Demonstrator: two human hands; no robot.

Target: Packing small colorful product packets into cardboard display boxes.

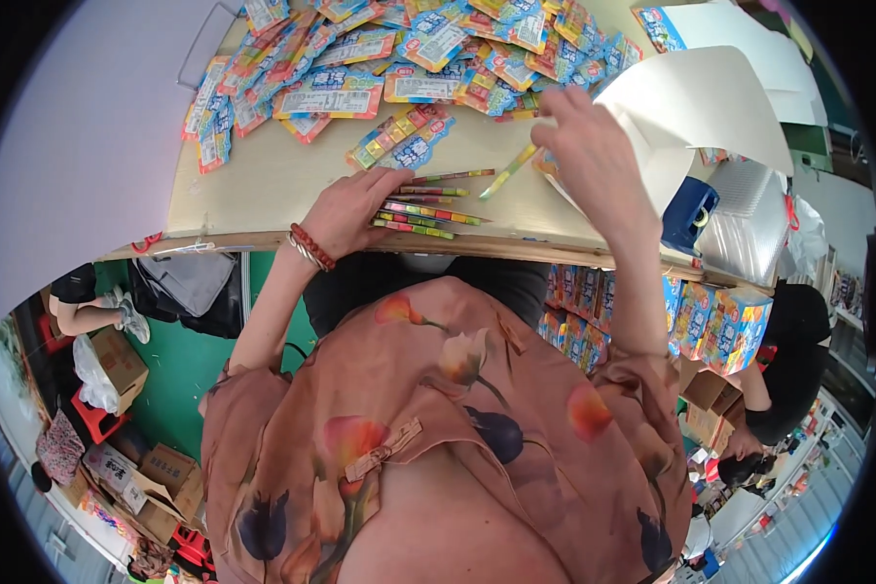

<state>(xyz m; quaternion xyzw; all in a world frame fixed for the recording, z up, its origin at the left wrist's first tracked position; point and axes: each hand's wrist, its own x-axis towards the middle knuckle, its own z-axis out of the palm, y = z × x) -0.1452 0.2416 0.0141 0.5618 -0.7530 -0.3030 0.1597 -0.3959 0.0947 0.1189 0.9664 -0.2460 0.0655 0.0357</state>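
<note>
My left hand (355, 209), with bracelets at its wrist, is closed over the ends of several thin, colourful candy packs (433, 213) lying at the table's near edge. They fan out to the right from under its fingers. My right hand (589, 146) is raised above the table with its fingers curled. Close below it, a yellow-green pack (506, 175) slants up toward the fingers; whether they grip it is hidden. One flat blister pack with coloured squares (399, 138) lies beyond my left hand. A heap of similar packs (423, 49) covers the far table.
A curved white sheet (711, 107) rises right of my right hand. Beside it are a blue tape dispenser (689, 212) and clear plastic trays (745, 219). Colourful boxes (720, 321) stand below the table's right side. Another person (784, 380) bends down at the right.
</note>
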